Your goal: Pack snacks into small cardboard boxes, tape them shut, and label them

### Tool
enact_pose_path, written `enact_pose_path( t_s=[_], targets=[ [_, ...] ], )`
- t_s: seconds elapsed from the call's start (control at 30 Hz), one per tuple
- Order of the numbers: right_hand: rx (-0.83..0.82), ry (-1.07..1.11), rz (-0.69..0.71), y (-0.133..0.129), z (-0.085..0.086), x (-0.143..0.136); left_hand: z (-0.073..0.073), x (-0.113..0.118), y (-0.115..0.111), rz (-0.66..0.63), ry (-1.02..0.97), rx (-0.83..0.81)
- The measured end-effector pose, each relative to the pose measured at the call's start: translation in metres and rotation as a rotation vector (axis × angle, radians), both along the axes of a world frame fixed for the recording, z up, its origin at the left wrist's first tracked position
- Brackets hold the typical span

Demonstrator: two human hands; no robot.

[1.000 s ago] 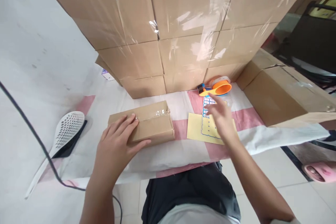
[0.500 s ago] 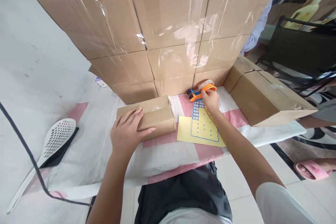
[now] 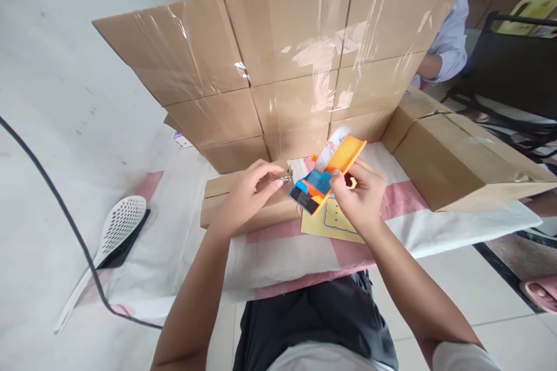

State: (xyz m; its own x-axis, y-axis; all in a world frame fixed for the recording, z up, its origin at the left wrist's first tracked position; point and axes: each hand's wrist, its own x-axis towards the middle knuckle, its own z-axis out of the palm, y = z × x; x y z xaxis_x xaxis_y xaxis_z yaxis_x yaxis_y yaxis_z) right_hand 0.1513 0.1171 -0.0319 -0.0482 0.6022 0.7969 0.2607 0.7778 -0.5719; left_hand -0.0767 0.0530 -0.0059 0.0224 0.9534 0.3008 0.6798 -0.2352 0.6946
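My right hand (image 3: 361, 188) grips an orange and blue tape dispenser (image 3: 329, 169) with a black front end, held tilted above the table. A tape roll (image 3: 333, 148) sits in it, blurred. My left hand (image 3: 250, 194) is over a closed cardboard box (image 3: 278, 208), its thumb and forefinger curved with a small gap between them. Their tips are close to a shiny bit of clear tape (image 3: 286, 178) at the box's right end; whether they touch it I cannot tell. Beneath the dispenser lies a yellow sheet (image 3: 319, 226) with blue-outlined printing, partly covered by my right hand.
Behind stands a tall taped cardboard panel (image 3: 296, 29). A longer cardboard box (image 3: 461, 156) is at the right of the cloth-covered table (image 3: 291, 258). A white slotted skimmer (image 3: 124, 220) and a black cable (image 3: 82, 255) are at the left. Another person's sleeve (image 3: 452, 40) shows behind the panel.
My right hand has lifted the tape dispenser from beside the panel and brought it left and nearer. My left hand has moved from the top of the small box toward its right end.
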Motion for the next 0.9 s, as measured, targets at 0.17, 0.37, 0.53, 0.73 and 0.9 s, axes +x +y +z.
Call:
enact_pose_path(
  t_s=[0.17, 0.37, 0.53, 0.73, 0.9],
  targets=[
    [0.146, -0.055, 0.003, -0.012, 0.003, -0.008, 0.001, 0.025, -0.007, -0.149, -0.171, -0.029],
    [0.191, -0.138, -0.051, -0.019, 0.002, 0.002, -0.005, 0.048, -0.013, -0.157, -0.346, -0.066],
    [0.257, -0.212, -0.116, -0.024, -0.005, 0.017, -0.002, 0.060, -0.019, -0.190, -0.411, -0.023],
    [0.250, -0.249, -0.155, -0.025, -0.019, 0.035, 0.004, 0.082, -0.040, -0.028, -0.194, -0.064],
    [0.231, -0.277, -0.165, -0.028, -0.028, 0.044, -0.003, 0.094, -0.048, 0.062, -0.125, -0.053]
  ],
)
